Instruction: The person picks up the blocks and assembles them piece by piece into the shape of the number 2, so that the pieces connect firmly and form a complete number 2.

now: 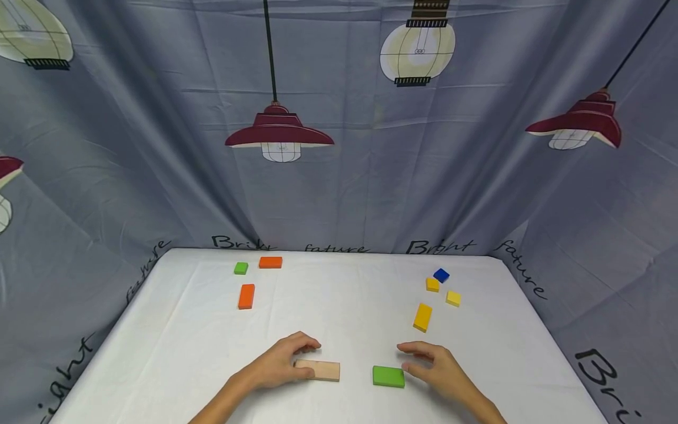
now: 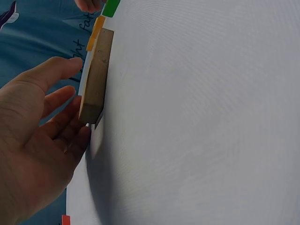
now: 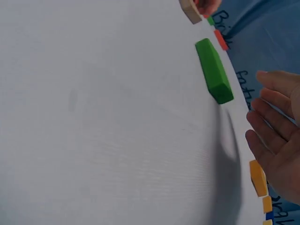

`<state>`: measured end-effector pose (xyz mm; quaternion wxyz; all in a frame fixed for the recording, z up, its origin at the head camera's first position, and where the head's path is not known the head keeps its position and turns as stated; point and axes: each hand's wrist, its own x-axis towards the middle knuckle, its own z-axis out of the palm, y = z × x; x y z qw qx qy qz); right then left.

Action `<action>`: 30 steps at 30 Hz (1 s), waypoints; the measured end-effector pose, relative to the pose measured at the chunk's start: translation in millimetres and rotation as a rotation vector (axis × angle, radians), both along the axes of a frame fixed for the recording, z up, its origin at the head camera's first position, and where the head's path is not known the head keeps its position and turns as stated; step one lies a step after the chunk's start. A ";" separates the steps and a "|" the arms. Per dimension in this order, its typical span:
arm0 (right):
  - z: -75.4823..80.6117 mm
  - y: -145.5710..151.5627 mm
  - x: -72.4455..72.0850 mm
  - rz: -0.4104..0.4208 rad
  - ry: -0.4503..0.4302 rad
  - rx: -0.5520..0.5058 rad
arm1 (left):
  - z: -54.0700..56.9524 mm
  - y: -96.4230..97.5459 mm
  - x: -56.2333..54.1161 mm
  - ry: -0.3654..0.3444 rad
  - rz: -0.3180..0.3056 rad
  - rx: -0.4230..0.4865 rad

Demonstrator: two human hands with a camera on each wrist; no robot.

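Note:
A plain wooden rectangular block lies flat near the front of the white table. Beside its left end is my left hand, whose thumb overlaps the block in the head view. From the left wrist, the thumb stands apart from the wood, with the loosely bent fingers around its near end and no grip on it. To the right lies a green rectangular block. My right hand hovers at that block's right end, thumb and fingers spread, holding nothing; the right wrist view shows a gap between hand and green block.
At the back left lie a small green block and two orange blocks, one crosswise and one lengthwise. Back right, a blue block sits near several yellow ones, the longest closest. A grey printed curtain surrounds the table.

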<state>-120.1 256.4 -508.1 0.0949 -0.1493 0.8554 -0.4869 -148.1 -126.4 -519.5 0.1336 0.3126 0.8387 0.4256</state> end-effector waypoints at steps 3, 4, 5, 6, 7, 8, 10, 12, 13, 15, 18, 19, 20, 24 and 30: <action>-4.2 -2.0 2.2 0.006 -0.014 0.012 | -0.9 1.3 -0.3 0.014 -0.015 -0.002; -5.3 -2.7 2.7 0.006 -0.018 0.020 | -1.6 1.6 -0.4 0.022 -0.021 -0.002; -6.3 -3.5 3.2 0.005 -0.024 0.031 | -2.0 2.1 -0.6 0.026 -0.027 -0.002; -7.3 -4.2 3.7 0.005 -0.024 0.047 | -2.9 2.6 -0.9 0.033 -0.032 -0.001; -8.5 -4.8 4.3 0.006 -0.023 0.061 | -3.2 2.9 -0.9 0.036 -0.037 0.001; -9.6 -5.2 5.0 0.009 -0.022 0.074 | -3.6 3.3 -0.7 0.042 -0.042 -0.001; -12.0 -6.1 6.4 0.019 -0.015 0.087 | -4.7 4.0 -0.4 0.042 -0.047 -0.006; -14.1 -6.9 7.6 0.030 -0.006 0.088 | -5.3 4.2 0.2 0.045 -0.050 -0.010; -15.0 -7.2 7.9 0.035 -0.003 0.083 | -5.1 4.4 0.6 0.040 -0.048 -0.015; -16.1 -8.0 8.3 0.039 0.000 0.081 | -4.9 4.7 1.1 0.028 -0.044 -0.028; -16.6 -9.4 7.7 0.044 -0.001 0.076 | -4.0 5.7 1.1 0.008 -0.044 -0.044; -16.8 -9.8 7.3 0.044 -0.002 0.077 | -3.3 6.3 1.0 -0.004 -0.042 -0.048; -17.1 -10.1 7.0 0.045 -0.002 0.077 | -2.9 6.7 0.9 -0.008 -0.043 -0.050; -20.1 -11.2 7.1 0.048 -0.005 0.077 | -2.6 7.7 0.9 -0.016 -0.043 -0.050; -25.8 -12.3 10.6 0.062 0.022 0.086 | -4.5 7.0 2.5 -0.004 -0.044 -0.040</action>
